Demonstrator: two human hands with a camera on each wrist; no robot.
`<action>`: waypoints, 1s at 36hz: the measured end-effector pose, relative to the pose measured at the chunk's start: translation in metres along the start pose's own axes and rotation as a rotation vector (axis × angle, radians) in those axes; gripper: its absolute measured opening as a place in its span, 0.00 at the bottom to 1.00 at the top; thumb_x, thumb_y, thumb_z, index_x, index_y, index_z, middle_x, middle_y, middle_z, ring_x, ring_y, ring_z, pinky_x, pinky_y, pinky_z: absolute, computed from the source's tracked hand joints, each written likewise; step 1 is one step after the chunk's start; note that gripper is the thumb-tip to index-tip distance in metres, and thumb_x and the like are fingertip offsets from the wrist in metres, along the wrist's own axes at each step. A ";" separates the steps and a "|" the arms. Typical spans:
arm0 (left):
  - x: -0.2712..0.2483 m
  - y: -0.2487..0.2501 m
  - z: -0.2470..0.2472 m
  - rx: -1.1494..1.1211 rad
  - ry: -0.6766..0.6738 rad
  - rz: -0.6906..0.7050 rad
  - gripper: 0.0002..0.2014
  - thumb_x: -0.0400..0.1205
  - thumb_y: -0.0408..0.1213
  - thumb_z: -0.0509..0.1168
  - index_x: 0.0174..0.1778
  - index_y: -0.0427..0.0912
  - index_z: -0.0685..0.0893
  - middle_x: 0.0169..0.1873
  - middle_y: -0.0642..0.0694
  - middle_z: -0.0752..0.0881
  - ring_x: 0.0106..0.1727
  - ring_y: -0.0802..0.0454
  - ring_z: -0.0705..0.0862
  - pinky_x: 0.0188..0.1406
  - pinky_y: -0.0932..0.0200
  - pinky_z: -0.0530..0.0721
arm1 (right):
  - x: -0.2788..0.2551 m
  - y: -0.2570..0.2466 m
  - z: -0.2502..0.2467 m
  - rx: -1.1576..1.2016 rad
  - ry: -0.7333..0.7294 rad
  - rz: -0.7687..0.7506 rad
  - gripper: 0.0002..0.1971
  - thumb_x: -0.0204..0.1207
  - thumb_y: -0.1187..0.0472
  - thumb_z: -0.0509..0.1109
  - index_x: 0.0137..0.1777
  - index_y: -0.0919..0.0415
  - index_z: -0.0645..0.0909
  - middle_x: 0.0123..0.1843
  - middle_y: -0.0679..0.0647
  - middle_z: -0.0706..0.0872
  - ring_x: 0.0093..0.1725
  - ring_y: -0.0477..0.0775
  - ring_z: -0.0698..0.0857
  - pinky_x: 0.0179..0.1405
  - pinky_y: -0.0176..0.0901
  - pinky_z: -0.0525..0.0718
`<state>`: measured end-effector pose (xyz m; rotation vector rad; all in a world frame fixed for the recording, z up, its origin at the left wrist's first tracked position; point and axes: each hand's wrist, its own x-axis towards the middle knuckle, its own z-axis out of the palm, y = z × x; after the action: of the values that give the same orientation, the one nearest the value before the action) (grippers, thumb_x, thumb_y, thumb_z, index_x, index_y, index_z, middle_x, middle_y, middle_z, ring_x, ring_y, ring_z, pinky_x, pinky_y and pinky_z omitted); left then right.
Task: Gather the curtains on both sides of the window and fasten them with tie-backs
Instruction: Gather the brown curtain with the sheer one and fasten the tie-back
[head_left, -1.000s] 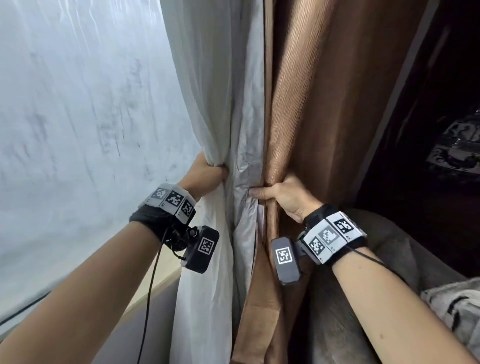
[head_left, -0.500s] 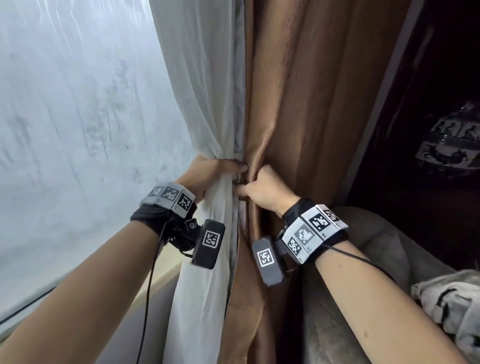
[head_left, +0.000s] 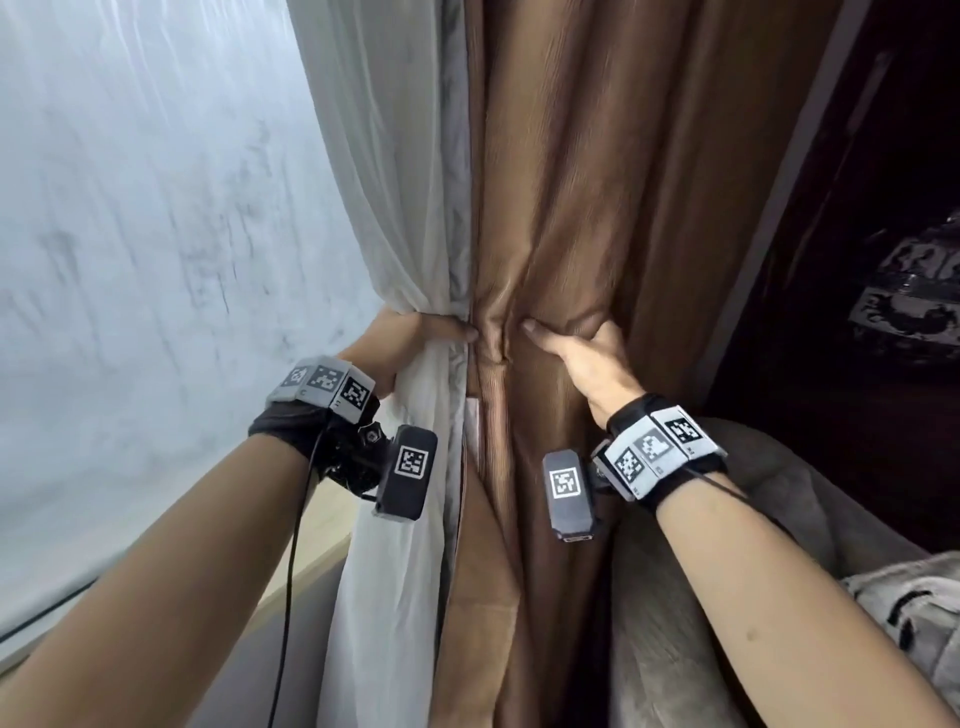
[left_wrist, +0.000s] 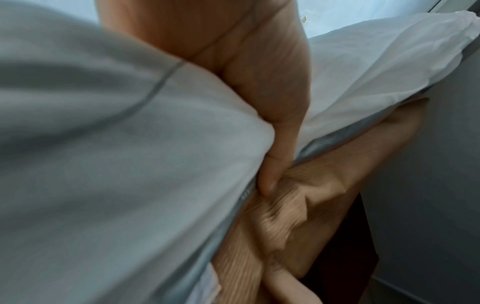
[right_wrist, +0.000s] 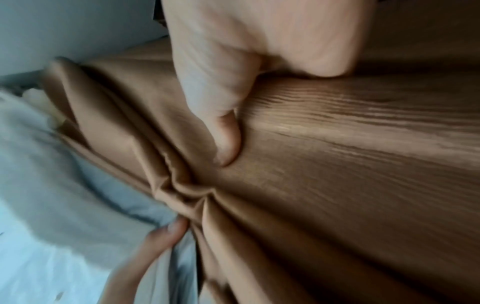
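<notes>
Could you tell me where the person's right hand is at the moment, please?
In the head view, the right hand grips the ribbed brown curtain right of centre, across a bunched fold from the left hand.

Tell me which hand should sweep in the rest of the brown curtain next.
Probably the right hand: it already lies on the brown curtain, thumb pressing a fold, with loose cloth to its right. The left hand has its grip round the white curtain and should keep holding it.

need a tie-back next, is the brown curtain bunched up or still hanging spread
Bunched: the brown curtain puckers into tight folds between the left hand and right hand.
</notes>
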<state>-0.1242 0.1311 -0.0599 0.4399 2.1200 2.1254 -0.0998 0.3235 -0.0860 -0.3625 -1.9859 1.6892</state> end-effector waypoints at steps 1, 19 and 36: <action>-0.001 0.000 0.000 0.000 -0.037 -0.006 0.29 0.59 0.30 0.76 0.59 0.33 0.86 0.54 0.36 0.90 0.57 0.39 0.89 0.60 0.46 0.85 | -0.001 0.000 0.005 0.011 -0.028 -0.005 0.33 0.59 0.48 0.85 0.62 0.65 0.83 0.56 0.54 0.90 0.57 0.52 0.88 0.60 0.44 0.84; -0.007 -0.002 0.006 0.026 -0.074 0.024 0.30 0.58 0.30 0.78 0.59 0.33 0.86 0.50 0.40 0.92 0.52 0.42 0.91 0.54 0.49 0.87 | -0.037 -0.029 0.031 -0.199 -0.376 -0.104 0.14 0.81 0.72 0.64 0.62 0.82 0.77 0.55 0.65 0.85 0.50 0.55 0.81 0.34 0.27 0.78; -0.006 -0.002 -0.008 0.002 0.056 0.030 0.23 0.62 0.28 0.77 0.55 0.39 0.88 0.48 0.44 0.93 0.51 0.47 0.91 0.54 0.51 0.85 | 0.007 -0.004 0.009 -0.097 -0.178 -0.145 0.56 0.42 0.44 0.89 0.72 0.64 0.73 0.64 0.51 0.86 0.64 0.47 0.84 0.71 0.48 0.79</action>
<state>-0.1211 0.1220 -0.0622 0.4195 2.1585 2.1765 -0.1100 0.3189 -0.0820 -0.1007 -2.1712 1.5858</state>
